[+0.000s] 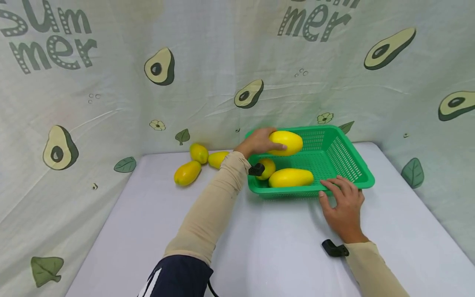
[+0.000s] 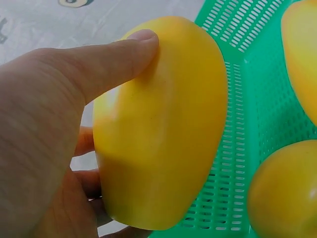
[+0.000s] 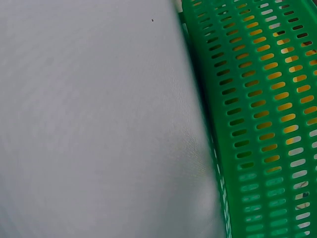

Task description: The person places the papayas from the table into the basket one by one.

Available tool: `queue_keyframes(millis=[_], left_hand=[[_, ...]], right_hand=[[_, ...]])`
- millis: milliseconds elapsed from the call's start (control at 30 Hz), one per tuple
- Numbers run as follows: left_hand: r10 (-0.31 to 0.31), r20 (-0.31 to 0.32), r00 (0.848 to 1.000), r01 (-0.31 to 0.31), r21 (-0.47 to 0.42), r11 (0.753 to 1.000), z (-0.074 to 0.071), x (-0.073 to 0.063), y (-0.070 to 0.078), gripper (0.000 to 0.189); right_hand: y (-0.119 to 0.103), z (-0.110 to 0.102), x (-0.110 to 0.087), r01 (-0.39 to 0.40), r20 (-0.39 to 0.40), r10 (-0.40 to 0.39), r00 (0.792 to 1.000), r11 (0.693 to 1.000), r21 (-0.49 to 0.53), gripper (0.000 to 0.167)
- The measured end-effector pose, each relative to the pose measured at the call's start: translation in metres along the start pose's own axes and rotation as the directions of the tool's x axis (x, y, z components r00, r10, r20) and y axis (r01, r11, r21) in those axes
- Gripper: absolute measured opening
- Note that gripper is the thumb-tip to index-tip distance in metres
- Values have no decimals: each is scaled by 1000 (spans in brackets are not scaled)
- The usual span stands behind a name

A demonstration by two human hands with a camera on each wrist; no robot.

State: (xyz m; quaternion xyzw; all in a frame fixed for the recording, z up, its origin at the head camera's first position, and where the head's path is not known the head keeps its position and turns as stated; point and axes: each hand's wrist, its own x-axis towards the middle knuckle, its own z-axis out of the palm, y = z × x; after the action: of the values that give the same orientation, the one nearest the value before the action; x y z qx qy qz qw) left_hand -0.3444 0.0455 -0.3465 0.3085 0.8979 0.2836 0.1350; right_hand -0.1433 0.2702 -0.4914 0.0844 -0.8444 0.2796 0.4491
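Note:
A smooth yellow mango (image 1: 287,143) is in my left hand (image 1: 261,141), raised over the left part of a green plastic basket (image 1: 335,159). In the left wrist view, the thumb presses on the upper side of the held mango (image 2: 163,124) and the other fingers curl behind it. Inside the basket lie a long yellow mango (image 1: 291,177) near the front wall and another, rounder-looking mango (image 1: 268,168) at the left end. My right hand (image 1: 343,206) holds the front rim near the right corner, fingertips over the rim and thumb outside. The right wrist view shows the slotted basket wall (image 3: 247,109), not the hand.
Left of the basket, on the white table (image 1: 148,222), sit three more yellow mangoes: one in front (image 1: 187,173), one behind (image 1: 198,153), and one (image 1: 217,159) partly hidden by the left sleeve. A printed cloth (image 1: 208,62) hangs behind the table.

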Motion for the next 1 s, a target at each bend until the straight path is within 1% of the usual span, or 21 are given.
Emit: queue_keyframes(millis=[100,167,233,333,400,600,700,833,1000], left_hand=[[-5,1,1000,5,-50,999,0,-4,-3,76],[-3,-27,1000,1,-102,995,-1,-7,-6,71],[4,-68,998,-13,-124,992,-3,-10,-10,64],[11,-121,993,-25,-110,994,-7,-14,-13,56],[18,-143,990,-30,-84,996,-10,-18,-16,53],[44,-170,984,-58,-75,995,-19,-31,-28,48],[27,-173,985,-42,-83,996,-21,-40,-35,46],[3,-187,982,-23,-104,994,-23,-50,-45,45],[-14,-214,977,-17,-141,990,-27,-60,-63,46]], right_hand=[[-1,2,-1,5,1,-5,1000,1000,-2,42],[-1,3,-1,10,17,-10,1000,1000,-9,42],[-1,3,-1,13,33,-13,999,1000,-17,43],[0,2,0,16,58,-14,998,999,-29,43],[0,1,2,14,54,-13,998,1000,-25,42],[0,1,5,13,8,-13,1000,1000,5,40],[0,0,4,7,5,-7,1000,1000,4,40],[1,-1,2,-6,32,6,999,1000,-15,42],[2,1,-1,-14,46,14,999,1000,-18,41]])
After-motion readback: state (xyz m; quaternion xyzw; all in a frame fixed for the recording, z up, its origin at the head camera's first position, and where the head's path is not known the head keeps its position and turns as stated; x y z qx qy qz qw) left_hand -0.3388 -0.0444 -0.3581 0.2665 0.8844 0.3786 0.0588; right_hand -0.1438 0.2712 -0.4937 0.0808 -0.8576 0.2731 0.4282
